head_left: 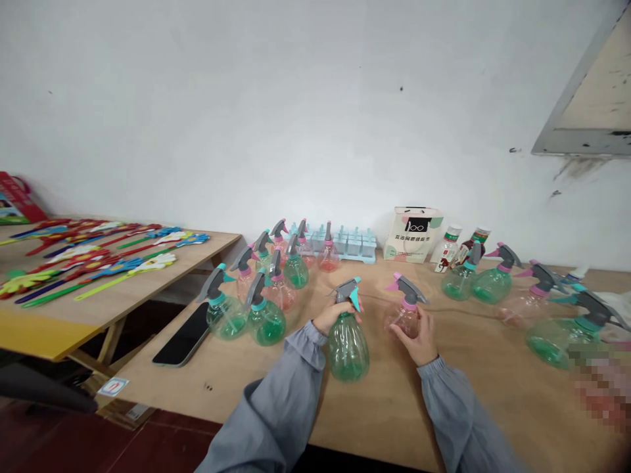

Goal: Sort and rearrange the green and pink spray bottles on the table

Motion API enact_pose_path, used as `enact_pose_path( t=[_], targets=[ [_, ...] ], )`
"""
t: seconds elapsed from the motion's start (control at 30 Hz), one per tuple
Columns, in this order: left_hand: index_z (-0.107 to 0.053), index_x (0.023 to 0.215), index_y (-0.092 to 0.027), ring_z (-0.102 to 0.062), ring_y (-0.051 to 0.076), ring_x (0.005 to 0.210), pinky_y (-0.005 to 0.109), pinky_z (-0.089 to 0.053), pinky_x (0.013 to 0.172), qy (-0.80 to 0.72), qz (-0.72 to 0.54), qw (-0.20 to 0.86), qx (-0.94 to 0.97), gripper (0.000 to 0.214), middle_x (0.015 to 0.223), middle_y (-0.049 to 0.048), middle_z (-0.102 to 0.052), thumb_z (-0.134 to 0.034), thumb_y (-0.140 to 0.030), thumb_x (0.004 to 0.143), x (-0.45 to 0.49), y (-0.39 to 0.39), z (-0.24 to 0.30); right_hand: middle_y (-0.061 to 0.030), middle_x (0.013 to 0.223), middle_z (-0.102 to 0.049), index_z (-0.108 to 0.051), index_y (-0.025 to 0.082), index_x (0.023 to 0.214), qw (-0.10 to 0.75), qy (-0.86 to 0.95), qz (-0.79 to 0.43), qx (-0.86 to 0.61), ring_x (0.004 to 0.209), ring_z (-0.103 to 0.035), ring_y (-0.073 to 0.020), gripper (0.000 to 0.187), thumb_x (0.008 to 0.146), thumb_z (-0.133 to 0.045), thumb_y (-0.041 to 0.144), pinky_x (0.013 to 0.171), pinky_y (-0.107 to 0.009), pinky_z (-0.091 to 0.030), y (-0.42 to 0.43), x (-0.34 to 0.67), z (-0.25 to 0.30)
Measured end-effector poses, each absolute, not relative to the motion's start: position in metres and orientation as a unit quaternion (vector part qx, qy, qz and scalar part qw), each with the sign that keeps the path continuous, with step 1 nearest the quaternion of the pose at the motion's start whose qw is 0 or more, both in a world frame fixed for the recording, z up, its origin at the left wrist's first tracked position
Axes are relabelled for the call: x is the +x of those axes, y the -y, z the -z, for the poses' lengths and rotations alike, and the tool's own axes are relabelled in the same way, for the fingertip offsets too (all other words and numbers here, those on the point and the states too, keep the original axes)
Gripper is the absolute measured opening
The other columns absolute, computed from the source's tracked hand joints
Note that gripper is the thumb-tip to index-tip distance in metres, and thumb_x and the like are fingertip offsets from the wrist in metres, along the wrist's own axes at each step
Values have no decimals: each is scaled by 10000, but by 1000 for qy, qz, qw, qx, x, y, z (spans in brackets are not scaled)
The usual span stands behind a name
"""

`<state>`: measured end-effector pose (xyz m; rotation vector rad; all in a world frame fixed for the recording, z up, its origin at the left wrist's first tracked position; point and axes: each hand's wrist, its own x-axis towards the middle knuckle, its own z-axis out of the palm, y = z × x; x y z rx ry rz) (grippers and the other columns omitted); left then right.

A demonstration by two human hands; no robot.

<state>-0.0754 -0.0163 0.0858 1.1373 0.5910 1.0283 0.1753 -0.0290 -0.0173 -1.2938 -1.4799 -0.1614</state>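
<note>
My left hand [331, 316] is closed round the neck of a green spray bottle [349, 351] with a grey head and turquoise trigger. Wrapped about the body of a smaller pink spray bottle [400, 318] is my right hand [419, 336]; that bottle has a grey head and pink trigger. Both bottles are roughly upright, side by side and apart. To the left stands a group of several green and pink spray bottles [266, 322]. More spray bottles [493, 284] stand on the right, some of them tilted.
A black phone [182, 336] lies at the table's left. Along the wall are a light-blue mould rack [362, 244], a printed paper bag [413, 235] and two labelled bottles [447, 248]. Colourful hand-shaped sticks [108, 263] cover another table [44, 328] at left.
</note>
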Motion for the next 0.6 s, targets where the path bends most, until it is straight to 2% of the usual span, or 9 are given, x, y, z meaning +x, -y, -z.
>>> enact_pose_path(
  t=[0.07, 0.17, 0.3, 0.43, 0.6],
  targets=[
    [-659, 879, -143, -677, 172, 637, 256, -500, 538, -265, -456, 681, 509, 357, 907, 76, -749, -654, -189, 524, -75, 18, -87, -127, 1099, -548, -470, 166, 1302, 552, 624, 67, -549, 1033, -526, -294, 818, 718, -631, 717, 929, -504, -444, 29, 175, 18],
    [-663, 948, -145, -667, 147, 599, 274, -527, 593, -244, -443, 686, 523, 407, 975, 82, -750, -673, -190, 544, -74, 20, -89, -128, 1097, -550, -471, 166, 1302, 553, 623, 63, -550, 1033, -525, -294, 828, 713, -628, 727, 924, -502, -446, 28, 176, 20],
    [-655, 1030, -147, -686, 158, 641, 285, -535, 645, -233, -475, 680, 507, 477, 984, 85, -744, -660, -192, 554, -74, 20, -89, -128, 1090, -547, -475, 162, 1300, 552, 622, 64, -551, 1033, -525, -297, 843, 702, -632, 734, 926, -506, -444, 27, 177, 21],
    [-662, 976, -125, -697, 209, 697, 281, -522, 568, -252, -477, 673, 506, 440, 866, 86, -734, -667, -211, 545, -75, 21, -92, -132, 1108, -548, -469, 162, 1310, 553, 624, 68, -548, 1037, -525, -295, 828, 719, -630, 719, 934, -504, -439, 29, 176, 19],
    [-658, 969, -140, -677, 147, 601, 303, -532, 637, -232, -437, 679, 543, 399, 973, 88, -738, -670, -202, 575, -74, 28, -96, -128, 1107, -549, -465, 168, 1315, 548, 628, 57, -549, 1048, -523, -297, 828, 718, -633, 717, 932, -503, -442, 30, 176, 18]
  ],
)
